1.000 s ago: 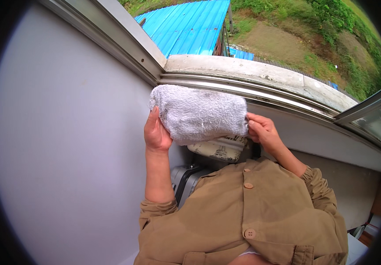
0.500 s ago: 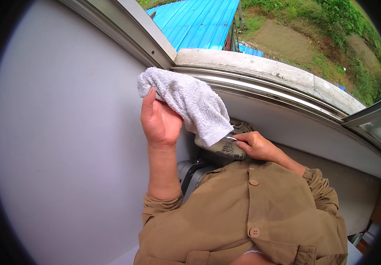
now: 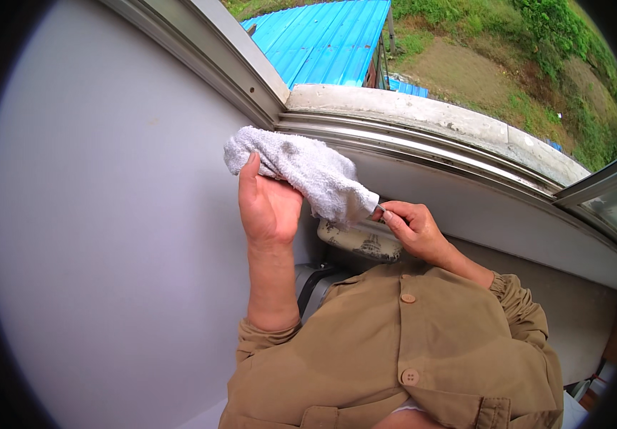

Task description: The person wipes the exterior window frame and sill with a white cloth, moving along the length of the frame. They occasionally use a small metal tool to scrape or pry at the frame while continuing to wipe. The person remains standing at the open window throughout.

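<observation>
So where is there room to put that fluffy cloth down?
The grey window track and the concrete ledge beyond it lie bare, running rightward from the window frame corner. Below is crowded: the left hand and right hand hold the grey towel over a patterned cushion.

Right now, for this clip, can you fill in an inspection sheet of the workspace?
Surface: pale grey wall below a metal window track; no tabletop seen.
Job's things: grey towel, bunched, held up near the window corner.
Clutter: patterned cushion-like item below the towel.
Hands: left hand grips the towel's upper end; right hand pinches its lower corner.
Cables: dark strap near the chest; kind unclear.
Surroundings: open window, blue corrugated roof, grass and bare ground outside.
</observation>
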Motion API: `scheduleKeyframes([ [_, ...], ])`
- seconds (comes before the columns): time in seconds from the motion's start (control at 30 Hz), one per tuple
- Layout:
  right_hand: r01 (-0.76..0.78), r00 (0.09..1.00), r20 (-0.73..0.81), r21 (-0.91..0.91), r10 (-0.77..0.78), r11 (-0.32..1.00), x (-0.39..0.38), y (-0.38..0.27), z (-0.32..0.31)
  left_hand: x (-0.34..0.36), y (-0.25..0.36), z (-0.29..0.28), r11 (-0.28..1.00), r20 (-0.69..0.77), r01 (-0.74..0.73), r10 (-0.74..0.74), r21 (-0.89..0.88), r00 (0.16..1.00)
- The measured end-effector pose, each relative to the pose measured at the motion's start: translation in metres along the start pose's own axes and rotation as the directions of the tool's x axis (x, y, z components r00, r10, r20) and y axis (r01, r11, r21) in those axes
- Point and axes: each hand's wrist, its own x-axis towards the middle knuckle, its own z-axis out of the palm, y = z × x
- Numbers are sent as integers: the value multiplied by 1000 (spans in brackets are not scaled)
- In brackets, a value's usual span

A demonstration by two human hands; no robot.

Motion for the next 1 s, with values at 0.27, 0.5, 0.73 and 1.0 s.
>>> scheduleKeyframes([
  [0.27,212,973,-141,232,-183,949,2,-18,3,-16,-27,-31,966,18,258,-257,-36,966],
  [0.5,292,936,-276,269,-217,918,-28,-44,-19,-26,-81,-97,195,-176,187,-75,963,982],
  [0.73,306,901,-250,-212,-354,928,-56,-30,-54,-13,-110,-43,579,261,-108,-188,808,947],
  [1.0,-17,893,-446,-186,-68,982,-38,-16,-80,-29,-214,-13,671,296,693,-740,263,604],
])
